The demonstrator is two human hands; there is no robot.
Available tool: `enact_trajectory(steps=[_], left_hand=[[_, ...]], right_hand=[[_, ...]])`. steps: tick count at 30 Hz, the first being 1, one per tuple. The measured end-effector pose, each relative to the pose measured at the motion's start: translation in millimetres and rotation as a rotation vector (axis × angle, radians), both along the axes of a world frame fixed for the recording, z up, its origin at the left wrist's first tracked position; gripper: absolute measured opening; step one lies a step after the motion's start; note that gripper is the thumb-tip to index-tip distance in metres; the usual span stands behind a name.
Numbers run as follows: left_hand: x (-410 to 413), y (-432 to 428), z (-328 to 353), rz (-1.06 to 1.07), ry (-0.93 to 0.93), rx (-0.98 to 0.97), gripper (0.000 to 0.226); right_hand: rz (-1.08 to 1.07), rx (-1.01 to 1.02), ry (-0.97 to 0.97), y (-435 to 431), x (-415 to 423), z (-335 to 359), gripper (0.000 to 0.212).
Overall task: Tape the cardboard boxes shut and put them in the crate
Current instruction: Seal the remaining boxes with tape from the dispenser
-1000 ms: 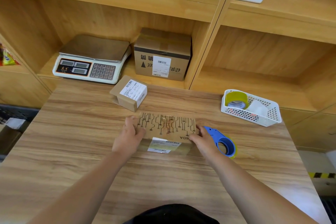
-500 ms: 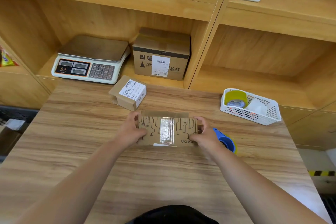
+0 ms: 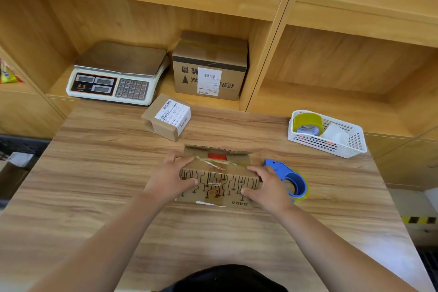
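A person steadies a printed cardboard box (image 3: 220,182) at the middle of the wooden table (image 3: 94,185). The left hand (image 3: 169,179) and right hand (image 3: 265,187) each clamp one end, fingers curled over the top edge and thumbs pressed to the near face. The far flap looks raised, with torn old tape across the top. To seal it well, the flaps likely need pressing flat and flush before one hand reaches for the blue tape dispenser (image 3: 290,179), just beside the right hand, while the other pins the box. A small labelled box (image 3: 168,117) sits behind.
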State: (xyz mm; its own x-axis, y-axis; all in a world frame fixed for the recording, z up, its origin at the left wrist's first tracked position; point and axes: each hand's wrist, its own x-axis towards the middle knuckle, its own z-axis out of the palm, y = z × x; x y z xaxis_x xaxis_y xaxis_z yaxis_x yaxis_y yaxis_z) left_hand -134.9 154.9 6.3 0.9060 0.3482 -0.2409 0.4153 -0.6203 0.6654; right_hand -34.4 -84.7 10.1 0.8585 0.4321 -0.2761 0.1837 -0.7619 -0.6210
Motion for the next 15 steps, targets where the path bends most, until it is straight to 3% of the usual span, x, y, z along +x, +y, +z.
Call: enact_trajectory(steps=[9,12,15], left_hand=[[-22,-18,-33,-0.012,0.055,0.024,0.058],[-24,-23,-35,-0.001,0.030,0.139,0.061],[-20,-26,-33,0.011,-0.044,0.330,0.076]], right_hand=[[0.005,-0.009,-0.083,-6,-20,-34,0.028],[0.018,-0.050,-0.136,-6,-19,-35,0.032],[0.025,-0.125,-0.245,-3,-16,-29,0.049]])
